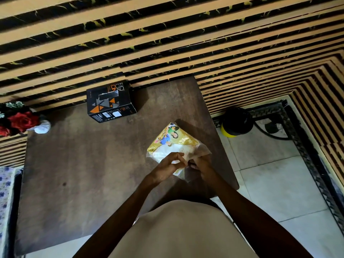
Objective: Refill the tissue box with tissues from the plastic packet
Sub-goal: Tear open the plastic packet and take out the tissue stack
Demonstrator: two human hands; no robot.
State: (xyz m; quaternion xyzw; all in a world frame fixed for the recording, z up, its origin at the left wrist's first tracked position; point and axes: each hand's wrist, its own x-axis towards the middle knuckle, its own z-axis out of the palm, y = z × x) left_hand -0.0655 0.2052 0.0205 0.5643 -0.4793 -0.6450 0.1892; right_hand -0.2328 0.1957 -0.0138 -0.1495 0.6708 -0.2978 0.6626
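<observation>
A black tissue box (109,101) with orange and grey triangles stands at the far edge of the brown table (83,164), its top slot facing up. A yellow plastic packet (173,140) with cartoon figures, white tissues showing through it, is held above the table's right part. My left hand (167,165) grips the packet's near end from the left. My right hand (202,164) pinches the clear plastic at the same end from the right. The packet's opening is hidden behind my fingers.
Red artificial flowers (20,121) and a crumpled white bag (41,127) sit at the table's far left. A black and yellow container (235,121) stands on the tiled floor to the right. A striped wall (167,43) runs behind the table.
</observation>
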